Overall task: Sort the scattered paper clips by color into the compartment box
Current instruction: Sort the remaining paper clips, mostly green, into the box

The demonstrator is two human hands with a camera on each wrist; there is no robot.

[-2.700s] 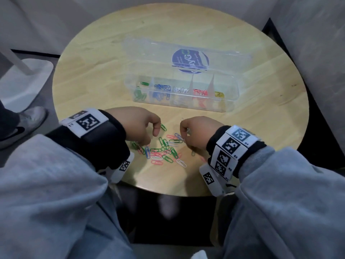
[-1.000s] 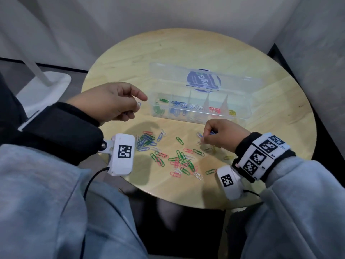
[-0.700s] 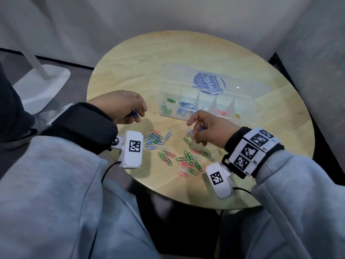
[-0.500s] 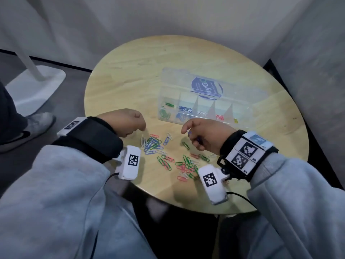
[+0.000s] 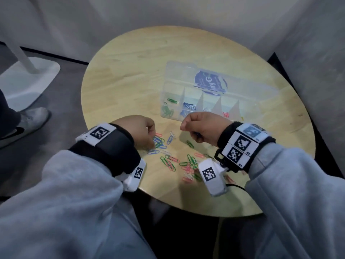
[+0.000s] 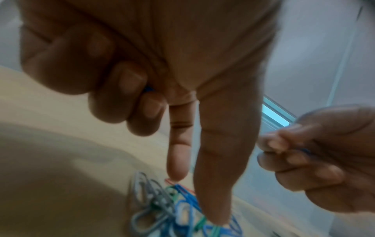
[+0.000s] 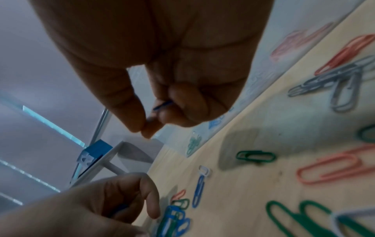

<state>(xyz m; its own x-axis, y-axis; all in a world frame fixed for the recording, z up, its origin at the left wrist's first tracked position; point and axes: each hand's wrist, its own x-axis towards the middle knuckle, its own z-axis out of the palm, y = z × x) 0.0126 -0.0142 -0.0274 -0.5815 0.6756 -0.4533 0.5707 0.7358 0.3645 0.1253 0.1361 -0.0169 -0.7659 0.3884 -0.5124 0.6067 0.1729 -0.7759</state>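
Coloured paper clips (image 5: pixel 173 161) lie scattered on the round wooden table (image 5: pixel 130 68). My left hand (image 5: pixel 152 141) is down on a blue and green cluster (image 5: pixel 158 143). Its forefinger and thumb (image 6: pixel 215 208) reach into the cluster (image 6: pixel 182 213), while its curled fingers hold a blue clip (image 6: pixel 149 89). My right hand (image 5: pixel 190 128) hovers by the front wall of the clear compartment box (image 5: pixel 248 113) and grips a blue clip (image 7: pixel 162 105). The box holds green (image 5: pixel 167 111), blue (image 5: pixel 188 106), pale and red (image 5: pixel 225 114) clips in separate compartments.
The box lid (image 5: pixel 211 85), with a blue round label, lies open behind the compartments. A white stand base (image 5: pixel 28 81) and another person's shoe (image 5: pixel 22 126) are on the floor at the left. Grey walls close in behind and to the right.
My left hand came down from beside the box onto the blue and green cluster. My right hand lifted off the table with a blue clip and moved towards the box.
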